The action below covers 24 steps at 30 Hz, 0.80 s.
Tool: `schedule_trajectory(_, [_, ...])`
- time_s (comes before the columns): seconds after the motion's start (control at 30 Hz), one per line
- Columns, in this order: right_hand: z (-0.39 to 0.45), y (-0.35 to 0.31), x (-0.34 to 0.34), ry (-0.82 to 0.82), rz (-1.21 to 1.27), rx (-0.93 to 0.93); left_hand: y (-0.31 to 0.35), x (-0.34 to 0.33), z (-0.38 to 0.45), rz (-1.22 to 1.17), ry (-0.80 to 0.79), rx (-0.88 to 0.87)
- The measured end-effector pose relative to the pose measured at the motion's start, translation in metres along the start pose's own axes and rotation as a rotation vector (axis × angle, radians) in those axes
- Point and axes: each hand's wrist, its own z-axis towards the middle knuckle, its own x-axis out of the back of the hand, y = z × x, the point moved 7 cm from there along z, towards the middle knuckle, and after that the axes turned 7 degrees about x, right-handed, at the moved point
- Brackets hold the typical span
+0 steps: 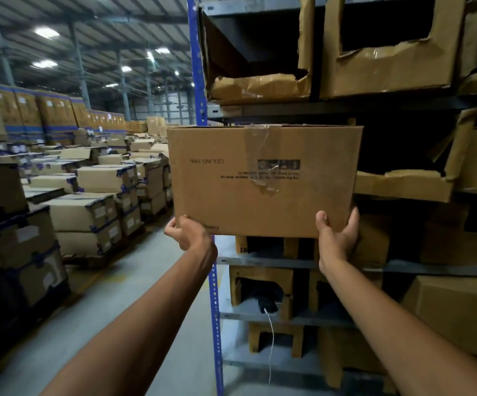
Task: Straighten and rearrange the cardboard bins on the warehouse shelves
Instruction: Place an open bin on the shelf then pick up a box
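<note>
A closed brown cardboard box [263, 181] with upside-down "CEILING FAN" print and torn tape is held up in front of the shelving, at the level of the second shelf from the top. My left hand [187, 232] grips its lower left corner from below. My right hand [337, 238] cups its lower right corner, thumb on the front face. The box hides the left bay of that shelf. Torn open-front cardboard bins [386, 67] sit on the shelf above, and another ragged bin [408, 181] is just right of the box.
A blue perforated upright [200, 81] marks the rack's left end, partly behind the box. Lower grey shelves [265, 262] hold small cut-out bins; a white cable [271, 338] dangles from one. Stacked cartons on pallets [88, 212] line the left of the concrete aisle [145, 281].
</note>
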Motion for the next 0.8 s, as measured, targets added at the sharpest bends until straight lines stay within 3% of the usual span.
schedule_trajectory(0.17, [-0.051, 0.021, 0.019, 0.133, 0.108, -0.248, 0.000, 0.050, -0.010, 0.039, 0.024, 0.030])
schedule_trajectory(0.27, [-0.079, 0.030, 0.031, 0.129, 0.101, -0.317, -0.006, 0.077, -0.024, 0.052, 0.057, 0.046])
schedule_trajectory(0.53, [-0.133, 0.050, 0.084, 0.044, 0.064, -0.328, -0.043, 0.133, -0.053, 0.077, 0.262, 0.061])
schedule_trajectory(0.7, [-0.144, 0.050, 0.142, 0.015, 0.104, -0.282, -0.083, 0.166, -0.096, -0.070, 0.313, 0.072])
schedule_trajectory(0.8, [-0.162, 0.039, 0.178, 0.028, 0.140, -0.270, -0.105, 0.203, -0.121, -0.146, 0.422, 0.093])
